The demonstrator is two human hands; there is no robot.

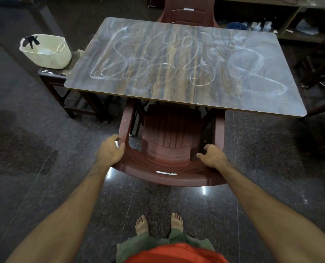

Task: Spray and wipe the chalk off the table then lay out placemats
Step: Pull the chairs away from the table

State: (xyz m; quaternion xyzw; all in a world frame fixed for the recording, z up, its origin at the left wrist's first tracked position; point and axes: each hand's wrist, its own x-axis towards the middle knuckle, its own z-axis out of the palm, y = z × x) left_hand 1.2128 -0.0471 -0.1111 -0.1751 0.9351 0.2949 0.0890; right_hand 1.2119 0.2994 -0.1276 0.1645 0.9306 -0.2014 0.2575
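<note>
A wood-grain table [177, 95] stands ahead of me, its top covered with white chalk scribbles [154, 61] and smears. A maroon plastic chair [169, 133] is tucked partly under the near edge. My left hand [110, 150] grips the left side of the chair's backrest. My right hand [212, 156] grips the right side of it. A cream basket [49, 56] sits on a low stool to the table's left, with the black trigger of a spray bottle [32, 40] showing inside. No placemats are visible.
A second maroon chair [188, 10] stands at the table's far side. The dark stool [51, 76] under the basket carries bits of chalk. Shelving with bottles [260, 26] runs along the back right. Dark furniture legs stand at the right. The floor is polished dark stone.
</note>
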